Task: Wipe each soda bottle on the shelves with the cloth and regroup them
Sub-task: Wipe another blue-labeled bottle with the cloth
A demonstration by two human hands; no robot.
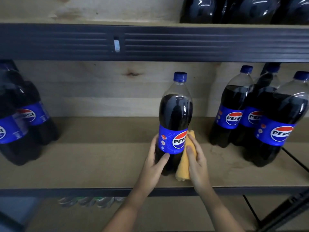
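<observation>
One soda bottle (175,114) upright alone mid-shelf, well apart from the group of three bottles (257,114) to the right and the pair of bottles (21,118) to the left. Left hand (156,158) wrapped round its lower body, thumb across the front just under the label, steadying. Right hand (195,158) gripping the orange cloth (184,163), pressing it flat against the bottle's right flank. Wiping step in hand, judging by that contact; likely part done, with the neck and blue cap untouched by the cloth right now. Next move probably calls for running the cloth up or turning the bottle within the steadying grip, then sliding it over to join one of the groups. Wooden shelf board (100,164) underneath, dark metal shelf rail (167,191) at the front, pale plank backing behind. Wrapped dark bottles on the upper shelf (242,10), dim light throughout
</observation>
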